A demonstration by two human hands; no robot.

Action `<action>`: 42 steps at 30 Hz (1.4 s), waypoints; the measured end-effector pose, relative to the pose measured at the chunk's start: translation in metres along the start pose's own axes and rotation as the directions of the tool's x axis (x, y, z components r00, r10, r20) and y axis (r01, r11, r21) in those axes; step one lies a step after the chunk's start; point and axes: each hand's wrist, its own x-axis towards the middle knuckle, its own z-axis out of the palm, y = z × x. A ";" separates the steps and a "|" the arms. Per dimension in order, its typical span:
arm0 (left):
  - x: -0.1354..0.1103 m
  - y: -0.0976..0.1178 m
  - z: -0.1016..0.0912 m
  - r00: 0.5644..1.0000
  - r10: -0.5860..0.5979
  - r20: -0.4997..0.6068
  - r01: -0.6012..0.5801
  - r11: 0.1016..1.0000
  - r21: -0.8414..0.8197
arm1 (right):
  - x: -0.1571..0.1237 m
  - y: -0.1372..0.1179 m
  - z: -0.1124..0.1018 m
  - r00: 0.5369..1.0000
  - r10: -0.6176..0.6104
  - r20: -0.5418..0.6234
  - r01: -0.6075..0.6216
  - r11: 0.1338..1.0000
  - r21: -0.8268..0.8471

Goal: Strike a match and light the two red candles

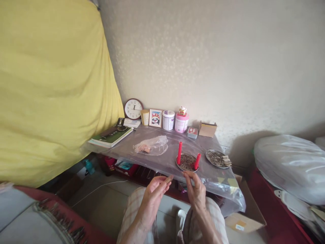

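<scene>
My left hand is closed round a small flat brownish box that looks like a matchbox, its end poking out past the thumb. To its right, my right hand pinches thumb and forefinger together; whatever is between them is too small to make out. Both hands are over my lap, at the table's front edge. Just beyond them, a plate of dark bits carries a tall red candle and a shorter red candle. Farther right, another plate has dark bits and a bundle of pale sticks.
A clear plastic bag lies mid-table. Along the wall stand a clock, a framed panda picture, a white tin, a pink tin and a small carton. Books lie left; an open cardboard box is below right.
</scene>
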 end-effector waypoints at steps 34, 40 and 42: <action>0.002 -0.008 0.000 0.999 0.047 -0.009 -0.047 0.998 0.037 | -0.001 -0.053 -0.021 0.999 -0.014 0.041 0.005 0.975 0.222; 0.001 -0.004 0.003 0.999 0.037 -0.030 -0.036 0.999 0.035 | 0.003 -0.052 -0.025 0.998 -0.044 0.045 0.037 0.989 0.143; 0.002 -0.003 0.004 0.998 0.026 -0.064 -0.024 0.999 0.042 | 0.003 -0.055 -0.030 1.000 -0.007 -0.003 0.008 0.990 0.144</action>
